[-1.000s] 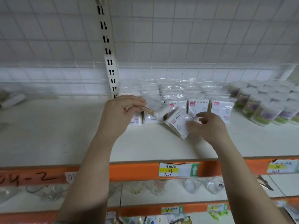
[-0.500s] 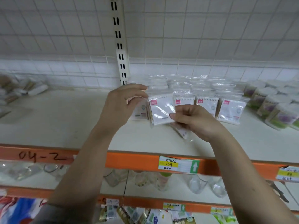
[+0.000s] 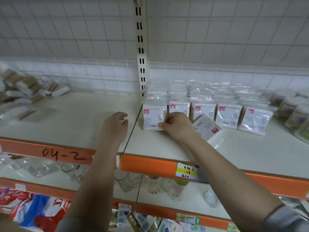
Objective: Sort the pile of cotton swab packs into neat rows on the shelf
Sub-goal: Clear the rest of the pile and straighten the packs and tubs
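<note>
Several clear cotton swab packs with pink labels stand upright in a row (image 3: 227, 114) on the white shelf (image 3: 83, 124). My right hand (image 3: 175, 125) pinches the right edge of the leftmost standing pack (image 3: 153, 117). One loose pack (image 3: 207, 127) lies tilted on the shelf just right of that hand. My left hand (image 3: 116, 126) hovers beside the pack's left, fingers loosely curled and holding nothing. A jumbled pile of swab packs (image 3: 25, 91) lies at the far left of the shelf.
A slotted upright post (image 3: 142, 56) rises behind the row. Round swab tubs (image 3: 291, 108) crowd the right end. The orange shelf edge (image 3: 150, 163) carries a yellow price tag (image 3: 187, 171). Lower shelves hold glassware and packets.
My left hand has let go of the pack and drawn back left and down. The pack now stands at the left end of the row, held by my right hand. The view shifted left.
</note>
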### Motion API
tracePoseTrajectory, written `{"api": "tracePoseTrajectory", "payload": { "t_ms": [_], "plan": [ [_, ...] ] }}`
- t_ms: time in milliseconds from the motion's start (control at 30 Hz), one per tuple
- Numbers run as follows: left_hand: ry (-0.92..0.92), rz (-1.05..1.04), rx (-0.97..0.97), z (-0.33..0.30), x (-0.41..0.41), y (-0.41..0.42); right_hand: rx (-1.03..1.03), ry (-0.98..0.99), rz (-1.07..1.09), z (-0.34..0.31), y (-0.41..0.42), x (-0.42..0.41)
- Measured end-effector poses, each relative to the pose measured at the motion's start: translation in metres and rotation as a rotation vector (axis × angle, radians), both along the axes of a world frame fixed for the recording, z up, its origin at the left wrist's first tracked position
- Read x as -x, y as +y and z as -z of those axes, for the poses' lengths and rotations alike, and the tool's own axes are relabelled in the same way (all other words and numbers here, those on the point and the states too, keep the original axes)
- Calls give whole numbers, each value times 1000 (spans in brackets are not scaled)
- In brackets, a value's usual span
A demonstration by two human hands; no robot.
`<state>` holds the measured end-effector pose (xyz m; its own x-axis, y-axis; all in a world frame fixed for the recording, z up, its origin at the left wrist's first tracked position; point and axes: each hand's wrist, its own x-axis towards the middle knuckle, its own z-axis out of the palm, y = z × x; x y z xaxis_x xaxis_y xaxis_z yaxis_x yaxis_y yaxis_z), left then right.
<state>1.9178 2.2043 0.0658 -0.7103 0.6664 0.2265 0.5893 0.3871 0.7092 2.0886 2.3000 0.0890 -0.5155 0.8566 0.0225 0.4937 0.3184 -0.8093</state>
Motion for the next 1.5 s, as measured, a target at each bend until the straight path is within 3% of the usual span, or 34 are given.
{"api": "tracePoseTrajectory", "payload": {
  "t_ms": [400,500,600,800,1000,1200,1333,1500],
  "plan": [
    [14,41,17,-3,1,9,-155,-84,81,-4,-9,-5],
    [31,58,-21,-8,-2,11,-258,-17,221,-13,-4,-32],
    [68,77,-77,-16,-6,15,-396,-97,390,-19,7,-63],
    [87,110,-138,-31,-24,25,-119,-402,462,-13,8,-99],
    [96,150,-180,-37,-39,30,136,-126,376,-10,1,-107],
    [68,177,-209,-38,-45,30,-58,127,395,-31,5,-111],
    [34,177,-213,-38,-46,29,-133,150,285,-45,13,-100],
    [25,169,-216,-37,-44,28,-212,37,89,-51,21,-69]
  ]
}}
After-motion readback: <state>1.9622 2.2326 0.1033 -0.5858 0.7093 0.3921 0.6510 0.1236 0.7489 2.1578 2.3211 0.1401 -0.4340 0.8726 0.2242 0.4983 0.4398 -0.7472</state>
